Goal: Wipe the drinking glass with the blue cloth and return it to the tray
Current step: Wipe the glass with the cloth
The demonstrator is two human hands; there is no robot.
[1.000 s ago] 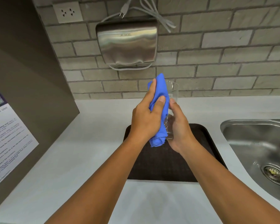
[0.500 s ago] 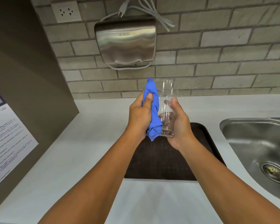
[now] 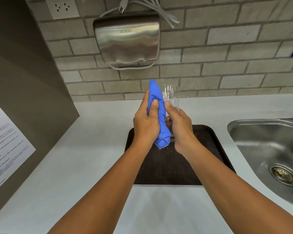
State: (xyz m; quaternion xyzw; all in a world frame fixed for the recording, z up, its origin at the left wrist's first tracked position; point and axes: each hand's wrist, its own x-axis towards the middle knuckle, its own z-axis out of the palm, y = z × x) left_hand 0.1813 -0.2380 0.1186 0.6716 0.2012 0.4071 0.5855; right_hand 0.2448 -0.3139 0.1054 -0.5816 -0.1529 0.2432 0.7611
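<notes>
Glass (image 3: 172,98) upright in closed right hand (image 3: 181,127), gripped low on its body, long axis vertical, cloth (image 3: 156,115) pressed to its left side by closed left hand (image 3: 146,124), both held above tray (image 3: 208,149) on worktop (image 3: 78,166); return path judged straight down.
</notes>
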